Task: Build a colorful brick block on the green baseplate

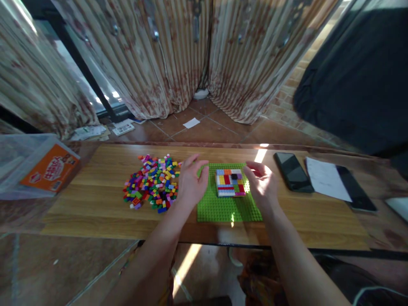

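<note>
A low, flat block of multicoloured toy bricks (pixel 227 191) sits on a green studded baseplate (pixel 213 210). Its top mixes white, red, blue, yellow and orange pieces, with one black piece toward the back right. My left hand (pixel 192 180) hovers over the plate's left edge, between the block and a loose pile of small bricks (pixel 154 180). Its thumb and forefinger are apart, and I see nothing in them. On the block's other side, my right hand (pixel 263 180) is loosely curved, thumb and forefinger close to each other by the block's right back corner. No brick shows between them.
Right of the plate on the wooden table (pixel 95 204) lie a dark phone (pixel 293 172), a white paper (pixel 328 177) and another dark device (pixel 357 191) partly under it. A clear plastic container (pixel 24 148) with an orange label stands at the left. Curtains (pixel 178 63) hang behind.
</note>
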The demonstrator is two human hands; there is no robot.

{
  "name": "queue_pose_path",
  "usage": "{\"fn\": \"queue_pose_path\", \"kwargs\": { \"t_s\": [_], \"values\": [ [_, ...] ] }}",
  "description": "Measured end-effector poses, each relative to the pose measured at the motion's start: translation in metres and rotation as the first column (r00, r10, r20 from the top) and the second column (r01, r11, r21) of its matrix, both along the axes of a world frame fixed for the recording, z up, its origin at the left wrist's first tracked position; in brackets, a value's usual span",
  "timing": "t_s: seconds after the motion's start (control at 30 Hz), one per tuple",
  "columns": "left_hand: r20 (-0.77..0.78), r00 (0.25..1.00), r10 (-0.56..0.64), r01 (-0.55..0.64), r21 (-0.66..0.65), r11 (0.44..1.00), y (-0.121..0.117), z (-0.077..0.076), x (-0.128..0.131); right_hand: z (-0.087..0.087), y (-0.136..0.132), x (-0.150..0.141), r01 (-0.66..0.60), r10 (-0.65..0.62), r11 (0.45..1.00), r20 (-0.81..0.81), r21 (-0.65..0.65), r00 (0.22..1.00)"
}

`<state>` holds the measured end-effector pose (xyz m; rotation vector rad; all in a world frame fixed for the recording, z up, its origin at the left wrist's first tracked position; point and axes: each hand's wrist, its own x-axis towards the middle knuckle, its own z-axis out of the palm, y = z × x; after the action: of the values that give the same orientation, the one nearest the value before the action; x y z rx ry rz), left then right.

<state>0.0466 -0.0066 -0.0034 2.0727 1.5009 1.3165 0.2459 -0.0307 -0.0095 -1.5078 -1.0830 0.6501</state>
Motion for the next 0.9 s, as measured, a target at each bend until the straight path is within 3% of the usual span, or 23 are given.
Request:
{"fn": "queue_pose_path", "kwargs": {
  "t_s": [0.1,0.2,0.3,0.4,0.57,0.9],
  "values": [
    [0.088,0.991,0.103,-0.106,0.028,0.994,0.013,0.003,-0.025,0.008,-0.008,-0.017,0.018,-0.028,0.991,0.077,0.136,0.997],
    [0.187,0.964,0.188,-0.199,0.042,0.979,0.024,0.001,-0.050,0.012,-0.019,-0.048,-0.190,0.149,0.963,0.207,0.194,0.967],
    [0.306,0.921,0.240,-0.253,0.002,0.967,0.030,-0.001,-0.070,0.012,-0.031,-0.081,-0.470,0.405,0.878,0.380,0.091,0.831],
    [0.395,0.878,0.271,-0.274,-0.052,0.960,0.033,0.000,-0.085,0.004,-0.038,-0.105,-0.603,0.543,0.798,0.464,-0.025,0.700],
    [0.513,0.807,0.294,-0.264,-0.134,0.955,0.029,0.005,-0.098,-0.013,-0.037,-0.125,-0.625,0.598,0.765,0.527,-0.152,0.604],
    [0.530,0.777,0.338,-0.276,-0.196,0.941,0.022,0.006,-0.111,-0.015,-0.033,-0.139,-0.539,0.538,0.816,0.619,-0.211,0.572]
  ]
}}
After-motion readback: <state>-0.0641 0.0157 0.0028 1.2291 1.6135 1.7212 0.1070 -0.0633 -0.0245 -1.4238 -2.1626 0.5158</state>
